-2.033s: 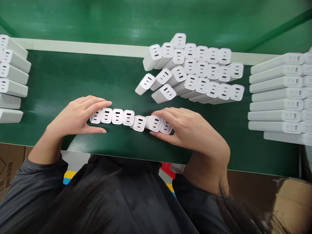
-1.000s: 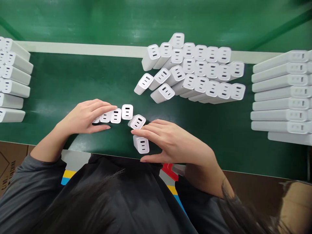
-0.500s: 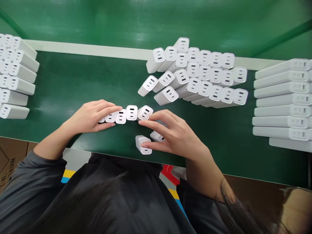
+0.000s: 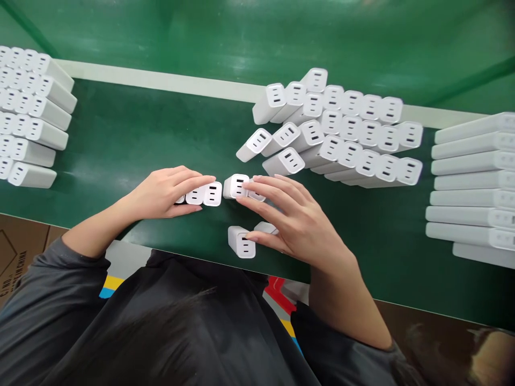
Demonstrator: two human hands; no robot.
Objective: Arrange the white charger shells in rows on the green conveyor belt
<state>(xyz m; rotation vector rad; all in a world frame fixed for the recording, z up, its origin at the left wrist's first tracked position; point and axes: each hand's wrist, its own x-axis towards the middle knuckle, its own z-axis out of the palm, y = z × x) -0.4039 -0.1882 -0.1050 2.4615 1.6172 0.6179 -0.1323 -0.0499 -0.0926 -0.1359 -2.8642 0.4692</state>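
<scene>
My left hand (image 4: 173,192) is closed round a short row of white chargers (image 4: 212,194), port faces up, its fingers along the far side and its thumb along the near side. Just right of that row, across a small gap, stands another white charger (image 4: 234,185) with my right hand's (image 4: 292,217) fingertips against its right side. These fingers are bent round a further charger (image 4: 257,194), partly hidden beneath them. My right thumb rests at the edge of a tilted charger (image 4: 240,242) nearer my body. One more charger (image 4: 265,228) shows partly under the right palm.
Stacked chargers (image 4: 52,112) fill the far left of the green table (image 4: 132,128). A larger, looser group of chargers (image 4: 354,134) leans at the back right. Long white chargers (image 4: 462,198) lie in a stack at the right edge. The table's front edge runs close to my body.
The view has shifted, so things appear further right. The two chargers by my right fingers have come slightly away from the row in my left hand, and the right one is more covered.
</scene>
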